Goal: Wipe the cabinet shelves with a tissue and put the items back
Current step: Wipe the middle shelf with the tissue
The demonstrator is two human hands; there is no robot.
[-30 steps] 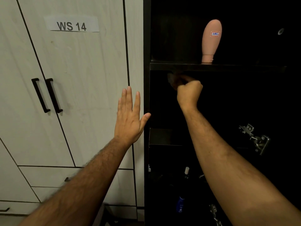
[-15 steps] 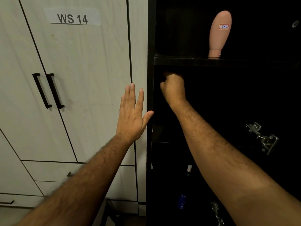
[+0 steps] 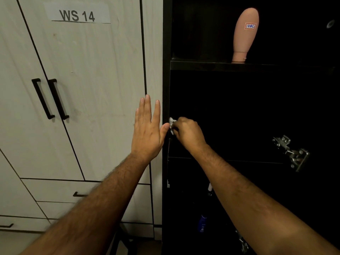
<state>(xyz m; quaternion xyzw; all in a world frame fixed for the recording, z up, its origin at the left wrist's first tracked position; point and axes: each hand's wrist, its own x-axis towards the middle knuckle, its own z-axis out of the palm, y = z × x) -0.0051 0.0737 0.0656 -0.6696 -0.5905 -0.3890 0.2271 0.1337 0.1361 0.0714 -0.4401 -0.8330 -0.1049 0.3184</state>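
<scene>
Your left hand (image 3: 147, 129) is flat and open, fingers together and pointing up, palm against the white cabinet front (image 3: 103, 89) right at the edge of the dark open cabinet (image 3: 166, 89); the thumb sticks out right toward the other hand. Your right hand (image 3: 187, 132) is just right of the left thumb, inside the dark cabinet, fingers curled shut, pinching a small white tissue (image 3: 172, 125). The tissue pokes out at the left side of that fist, up against the cabinet's inner left wall; whether it touches the wall, can't tell. The fist sits in the middle compartment, just above the lower shelf (image 3: 230, 160), well below the upper shelf (image 3: 239, 66). That middle compartment is too dark to see anything else in it. Up and right of your right hand, on the upper shelf, a pink bottle (image 3: 245, 34) stands upside down on its cap, with a small label reading 17AC. Below your right forearm, in the bottom compartment, a blue bottle (image 3: 202, 222) stands upright, and a small white-tipped item (image 3: 210, 188) is above it; the rest there is lost in the dark. A metal hinge (image 3: 290, 151) is out to the right of your right hand. Above and left of your left hand, a WS 14 label (image 3: 77, 14), and two black handles (image 3: 49, 99) farther left.
</scene>
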